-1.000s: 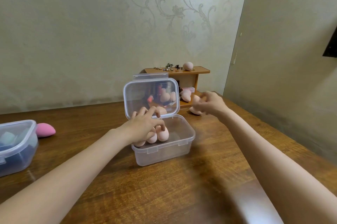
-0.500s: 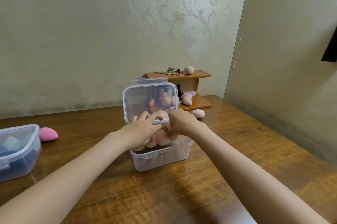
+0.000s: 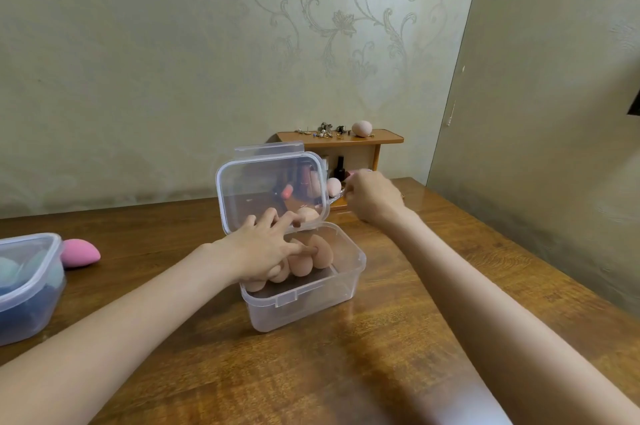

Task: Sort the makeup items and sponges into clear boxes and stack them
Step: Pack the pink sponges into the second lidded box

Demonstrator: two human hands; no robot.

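A clear box [image 3: 346,282] stands mid-table with its hinged lid [image 3: 263,182] upright. Several beige sponges [image 3: 322,251] lie inside at the left. My left hand [image 3: 263,248] rests on them with its fingers spread, holding nothing. My right hand [image 3: 374,203] is stretched out past the box's right side, at the lower level of a small wooden shelf [image 3: 381,139], fingers curled. What lies under those fingers is hidden. A pale pink sponge [image 3: 333,186] sits just left of that hand. Another sponge [image 3: 362,128] sits on the shelf top.
A second clear box [image 3: 31,286] with blue and green sponges stands at the left edge, with a bright pink sponge [image 3: 79,253] on the table beside it. A dark bottle [image 3: 340,166] and small trinkets are on the shelf. Walls close off the table's far and right sides.
My right hand brought a sponge from near the shelf to the box, then moved back out to the shelf. My left hand stayed on the sponges in the box.
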